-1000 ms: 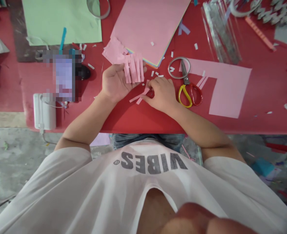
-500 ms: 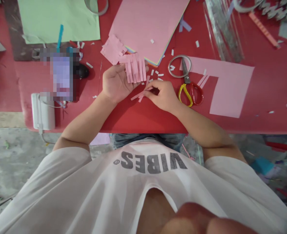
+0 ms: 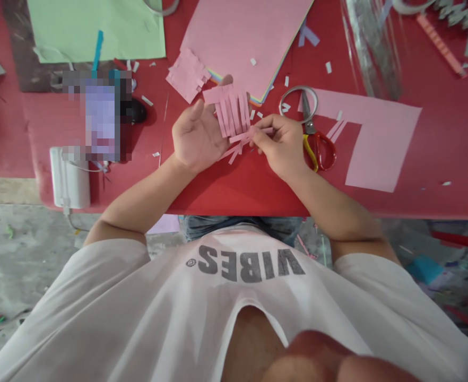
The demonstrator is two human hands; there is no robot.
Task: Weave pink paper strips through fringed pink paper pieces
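Observation:
Palm up, my left hand (image 3: 199,139) supports a comb-like piece of pink paper strips (image 3: 231,112), several hanging side by side from a crosswise one. Its thumb stands apart and its fingertips show behind the strips. My right hand (image 3: 284,143) pinches a pink paper strip (image 3: 240,137) between thumb and fingers, held across the lower ends of the hanging strips. Whether it touches them I cannot tell. Below lie loose pink strips (image 3: 231,154) on the red table. Beside my right hand are scissors (image 3: 323,150) with one red and one yellow handle, partly hidden by it.
A woven pink piece (image 3: 187,76) lies by a stack of coloured paper (image 3: 250,42). A tape roll (image 3: 282,109) rests over the scissors' blades. On the right is a cut pink sheet (image 3: 381,143); on the left, a power bank (image 3: 70,180) and green paper (image 3: 98,32).
My right hand has lifted a pink strip from the loose ones and brought it up to the strips in my left hand. My left hand has shifted slightly right.

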